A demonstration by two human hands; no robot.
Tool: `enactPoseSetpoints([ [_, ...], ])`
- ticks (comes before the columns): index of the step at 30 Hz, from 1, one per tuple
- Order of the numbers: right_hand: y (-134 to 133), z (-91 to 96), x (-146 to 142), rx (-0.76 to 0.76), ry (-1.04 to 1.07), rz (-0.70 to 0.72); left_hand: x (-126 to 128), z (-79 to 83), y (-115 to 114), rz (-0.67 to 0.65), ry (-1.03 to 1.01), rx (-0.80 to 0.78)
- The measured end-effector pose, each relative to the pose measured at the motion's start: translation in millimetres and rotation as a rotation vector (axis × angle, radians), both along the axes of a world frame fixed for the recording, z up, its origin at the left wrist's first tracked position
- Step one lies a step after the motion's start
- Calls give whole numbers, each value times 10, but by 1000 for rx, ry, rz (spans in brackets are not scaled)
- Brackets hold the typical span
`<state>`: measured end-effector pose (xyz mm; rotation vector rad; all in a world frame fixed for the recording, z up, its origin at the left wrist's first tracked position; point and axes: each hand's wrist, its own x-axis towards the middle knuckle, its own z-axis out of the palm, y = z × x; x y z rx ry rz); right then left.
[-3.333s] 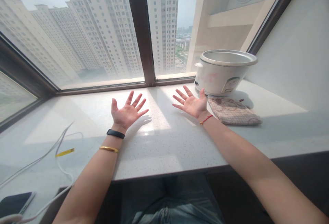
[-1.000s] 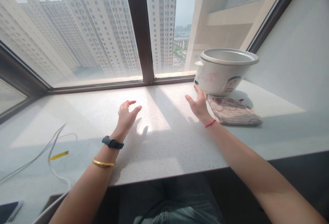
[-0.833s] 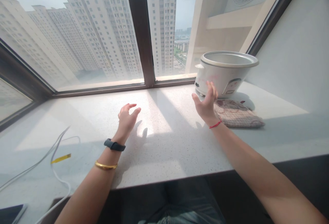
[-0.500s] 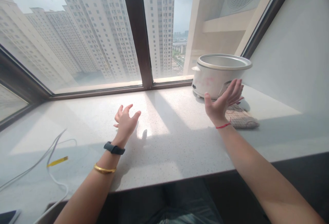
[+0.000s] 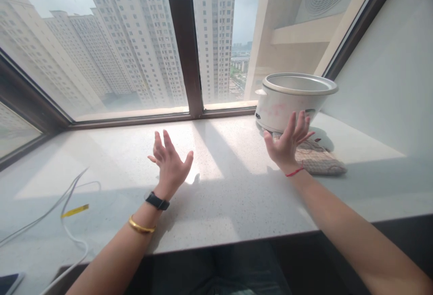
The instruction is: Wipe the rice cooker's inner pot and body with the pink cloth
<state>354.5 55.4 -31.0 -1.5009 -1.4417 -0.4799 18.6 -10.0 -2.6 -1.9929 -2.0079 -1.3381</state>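
Observation:
My left hand (image 5: 169,162) is raised above the pale speckled sill (image 5: 216,205), fingers spread and nothing in it. A black wristband (image 5: 157,200) and a gold bangle (image 5: 141,226) circle that arm. Over on the right, my right hand (image 5: 286,146) is also spread and holds nothing; a red string bracelet (image 5: 294,172) is on its wrist. Behind it stands a white cooker pot (image 5: 275,108) without a lid, its front partly hidden by my fingers. A folded patterned cloth (image 5: 321,159) lies just beyond the right wrist, partly covered by the hand.
A pale cable (image 5: 72,236) with a yellow tag (image 5: 76,210) runs over the sill at left. The corner of a dark-screened device (image 5: 11,283) shows at bottom left. Dark window frames (image 5: 184,47) border the sill at the back, and a white wall (image 5: 389,83) bounds the right.
My left hand has shifted slightly right and spread its fingers wider. My right hand has lowered a little, fingers turned more upright. The whole view has shifted slightly; pot and cloth look unmoved.

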Motion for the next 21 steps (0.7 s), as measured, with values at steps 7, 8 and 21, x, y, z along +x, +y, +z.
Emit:
enactPoseSetpoints([
  [7, -90, -87, -302, -97, -112, 122, -109, 54, -1, -36, 168, 255],
  [8, -98, -86, -308, -111, -113, 130, -119, 43, 15, -64, 158, 220],
  [21, -10, -113, -186, -158, 18, 122, -142, -25, 52, -351, 262, 86],
])
